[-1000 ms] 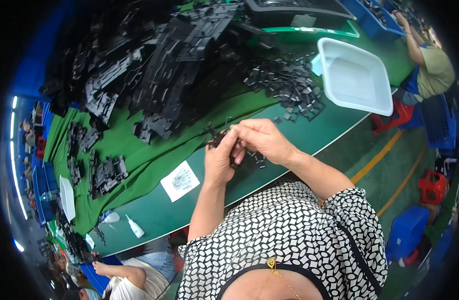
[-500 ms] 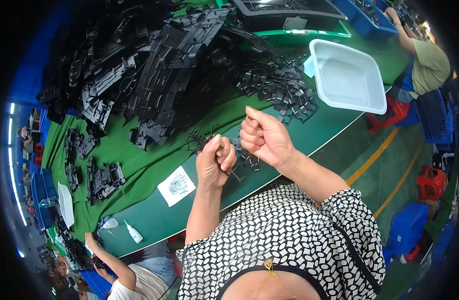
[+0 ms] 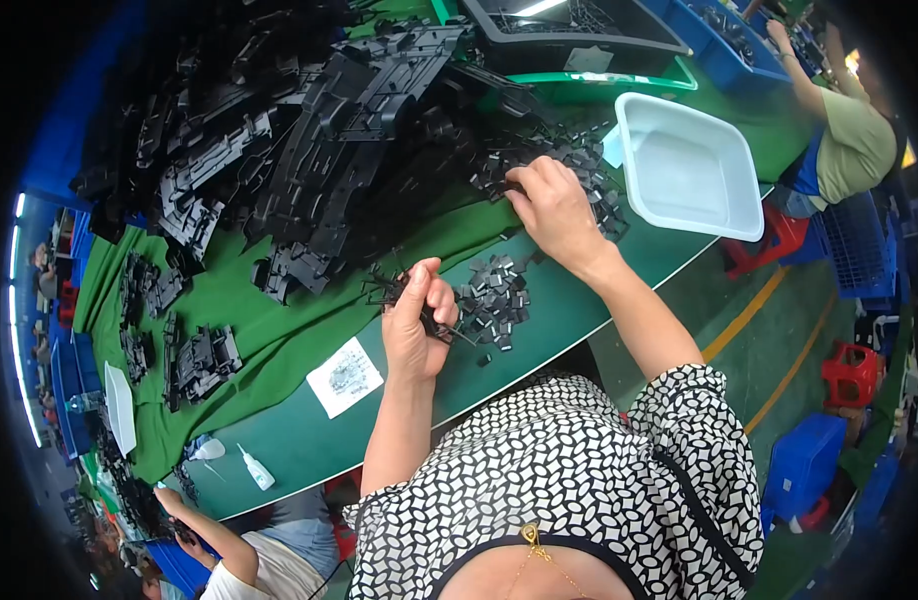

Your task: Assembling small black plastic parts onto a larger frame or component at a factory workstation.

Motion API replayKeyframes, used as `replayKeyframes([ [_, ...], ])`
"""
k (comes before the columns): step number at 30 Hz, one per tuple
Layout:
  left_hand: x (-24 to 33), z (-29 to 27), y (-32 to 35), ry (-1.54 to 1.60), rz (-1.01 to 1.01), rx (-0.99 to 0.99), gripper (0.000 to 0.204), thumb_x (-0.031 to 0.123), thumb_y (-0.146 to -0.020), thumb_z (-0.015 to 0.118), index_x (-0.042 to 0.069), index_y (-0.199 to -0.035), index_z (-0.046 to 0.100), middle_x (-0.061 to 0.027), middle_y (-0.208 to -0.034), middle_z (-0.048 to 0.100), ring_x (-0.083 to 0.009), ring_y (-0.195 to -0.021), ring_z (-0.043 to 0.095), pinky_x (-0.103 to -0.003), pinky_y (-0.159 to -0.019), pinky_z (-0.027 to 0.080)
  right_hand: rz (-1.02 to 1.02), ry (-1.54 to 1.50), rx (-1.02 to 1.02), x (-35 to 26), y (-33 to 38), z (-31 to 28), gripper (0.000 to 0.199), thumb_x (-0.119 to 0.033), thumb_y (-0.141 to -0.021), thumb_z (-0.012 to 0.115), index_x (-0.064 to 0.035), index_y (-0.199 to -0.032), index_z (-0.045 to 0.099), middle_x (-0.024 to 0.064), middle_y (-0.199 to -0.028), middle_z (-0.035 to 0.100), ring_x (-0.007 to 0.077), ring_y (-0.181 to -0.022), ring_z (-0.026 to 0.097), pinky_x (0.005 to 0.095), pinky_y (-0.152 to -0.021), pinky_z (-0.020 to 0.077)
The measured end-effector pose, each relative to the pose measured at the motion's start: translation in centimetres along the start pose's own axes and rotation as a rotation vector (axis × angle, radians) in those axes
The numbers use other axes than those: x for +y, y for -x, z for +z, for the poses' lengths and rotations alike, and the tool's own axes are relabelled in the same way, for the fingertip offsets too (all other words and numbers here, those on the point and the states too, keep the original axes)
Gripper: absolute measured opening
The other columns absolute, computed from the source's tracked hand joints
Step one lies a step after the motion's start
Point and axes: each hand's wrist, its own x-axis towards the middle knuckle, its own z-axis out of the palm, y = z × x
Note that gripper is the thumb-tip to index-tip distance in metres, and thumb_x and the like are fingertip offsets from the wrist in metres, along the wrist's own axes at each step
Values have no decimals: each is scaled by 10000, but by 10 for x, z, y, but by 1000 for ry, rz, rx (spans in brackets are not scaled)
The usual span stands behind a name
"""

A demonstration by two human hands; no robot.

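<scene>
My left hand (image 3: 417, 322) is closed around a thin black plastic frame piece (image 3: 391, 290) just above the green table's front edge. My right hand (image 3: 552, 210) reaches forward, fingers down on a heap of small black plastic clips (image 3: 569, 165) beside a white tub. A smaller cluster of the same black clips (image 3: 494, 297) lies on the table between my two hands. Whether the right fingers have pinched a clip is hidden.
A white rectangular tub (image 3: 687, 168) stands at the right. Large black moulded parts (image 3: 309, 150) pile across the green cloth (image 3: 279, 330). A printed paper slip (image 3: 346, 376) and a small white bottle (image 3: 256, 466) lie near the edge. Other people sit at the upper right and lower left.
My right hand left the left hand and reached forward to the clip heap by the white tub. My left hand stays near the table edge, still holding the black piece.
</scene>
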Motion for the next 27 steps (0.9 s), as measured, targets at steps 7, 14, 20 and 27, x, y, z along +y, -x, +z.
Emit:
replayKeyframes([
  [7,1,-5,-5,26,90,-62,362,378,-885,474,87,-670,452,14,-559,352,-93,-485,341,-233,-458,260,-25,134,-54,8,-5,-4,75,-123,-712,618,-66,-724,569,72,-730,512,245,-737,533,357,-657,400],
  [14,-3,0,-4,-120,67,-31,278,249,-859,531,71,-662,450,-9,-563,390,-113,-493,389,-237,-467,301,597,-826,-20,-12,-16,-25,103,-92,-783,629,4,-816,613,-49,-742,519,17,-603,430,183,-517,365],
  [20,-10,1,-4,-265,78,13,273,281,-861,525,83,-683,465,3,-556,378,-102,-492,373,-233,-476,291,281,-498,124,-9,-14,-25,62,-59,-758,646,-19,-801,623,-4,-691,485,46,-585,447,183,-519,364],
  [27,-8,0,-5,-202,37,16,270,262,-851,544,68,-684,458,-11,-567,400,-112,-504,399,-242,-475,313,419,-632,153,6,-31,-37,98,-100,-772,649,-21,-828,638,-17,-730,524,45,-621,472,178,-554,389],
])
